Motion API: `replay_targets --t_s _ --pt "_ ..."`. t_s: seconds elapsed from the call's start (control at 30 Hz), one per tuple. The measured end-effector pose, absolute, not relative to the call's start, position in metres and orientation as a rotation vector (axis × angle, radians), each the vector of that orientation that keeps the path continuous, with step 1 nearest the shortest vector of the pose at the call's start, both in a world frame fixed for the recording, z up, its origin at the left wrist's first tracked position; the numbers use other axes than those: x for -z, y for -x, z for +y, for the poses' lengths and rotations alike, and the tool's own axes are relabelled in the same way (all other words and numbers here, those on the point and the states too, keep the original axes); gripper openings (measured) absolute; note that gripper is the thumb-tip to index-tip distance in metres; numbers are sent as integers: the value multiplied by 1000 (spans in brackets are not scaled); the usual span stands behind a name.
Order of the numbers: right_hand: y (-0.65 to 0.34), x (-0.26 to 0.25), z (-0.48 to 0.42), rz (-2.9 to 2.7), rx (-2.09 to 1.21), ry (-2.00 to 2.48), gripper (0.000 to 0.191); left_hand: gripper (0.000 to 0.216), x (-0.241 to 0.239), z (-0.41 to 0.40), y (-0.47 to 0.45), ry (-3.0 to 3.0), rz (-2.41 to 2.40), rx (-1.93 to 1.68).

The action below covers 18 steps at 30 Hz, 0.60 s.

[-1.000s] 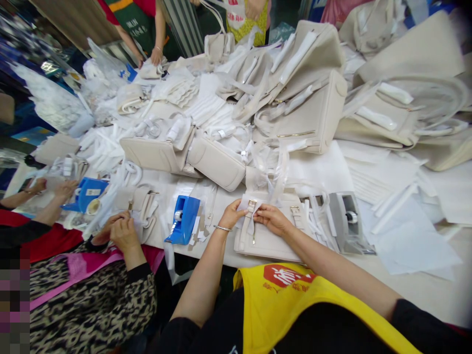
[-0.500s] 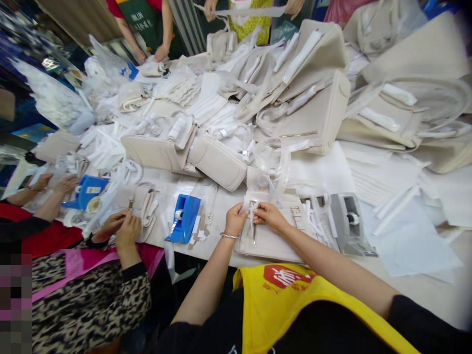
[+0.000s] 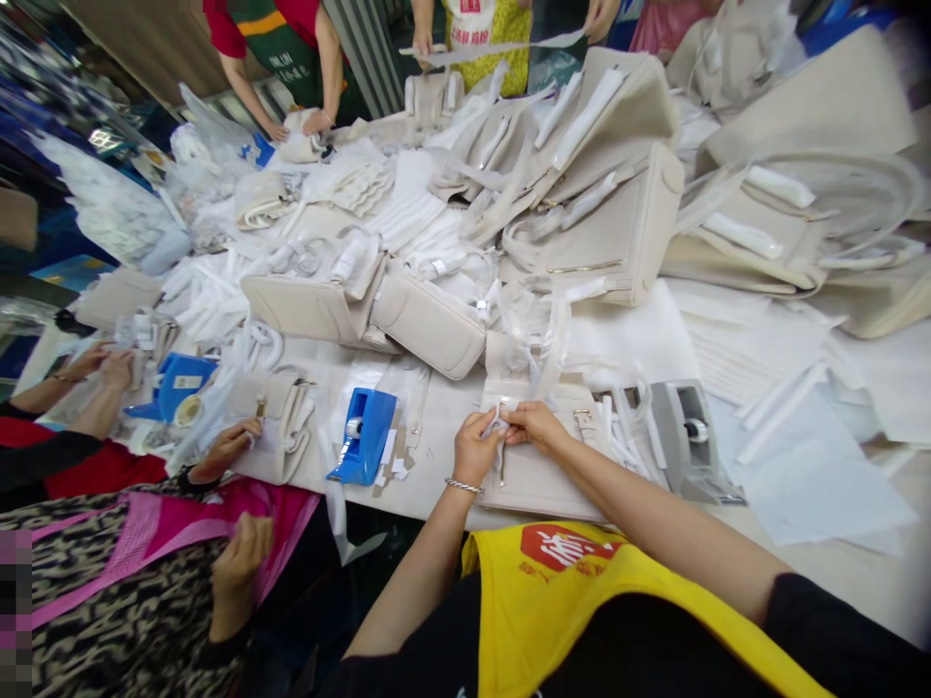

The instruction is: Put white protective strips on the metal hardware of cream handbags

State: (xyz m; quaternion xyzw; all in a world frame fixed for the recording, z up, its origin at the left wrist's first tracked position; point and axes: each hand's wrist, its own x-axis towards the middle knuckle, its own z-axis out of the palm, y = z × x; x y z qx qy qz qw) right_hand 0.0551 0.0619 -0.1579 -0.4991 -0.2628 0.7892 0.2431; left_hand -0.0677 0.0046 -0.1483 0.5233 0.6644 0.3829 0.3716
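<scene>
A small cream handbag [image 3: 542, 480] lies flat at the table's near edge in front of me. My left hand [image 3: 476, 448] and my right hand [image 3: 534, 425] meet over its strap buckle. Both pinch a small white piece of wrapping [image 3: 501, 412] folded round the buckle. The buckle itself is mostly hidden under the wrapping and my fingers. A second gold buckle [image 3: 582, 417] shows bare just right of my right hand.
A blue tape dispenser [image 3: 364, 434] stands left of the bag, a grey one [image 3: 684, 431] to the right. Cream handbags [image 3: 611, 223] and white paper strips cover the table. A person in a leopard-print top works at my left; others stand at the far side.
My hands have closed the white wrapping tighter over the buckle, which showed a second ago. The neighbour's one hand dropped from the table to the lap.
</scene>
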Motion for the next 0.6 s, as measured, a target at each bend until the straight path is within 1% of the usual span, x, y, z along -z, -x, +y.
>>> replay_targets --t_s 0.17,0.27,0.43,0.5,0.6 --pt "-65 160 70 -841 -2195 1343 23 34 151 5 66 -1593 1729 -953" --pt "-70 162 72 -844 -2252 1301 21 34 153 4 65 -1745 1771 -895" --pt "-77 161 74 -872 -2388 1080 17 34 153 4 66 -1883 1758 -869" --pt "-77 160 76 -916 -2353 1114 15 36 151 4 64 -1970 1764 -847" --pt "-71 164 75 -904 -2234 1294 16 36 152 1 57 -2142 1837 -747"
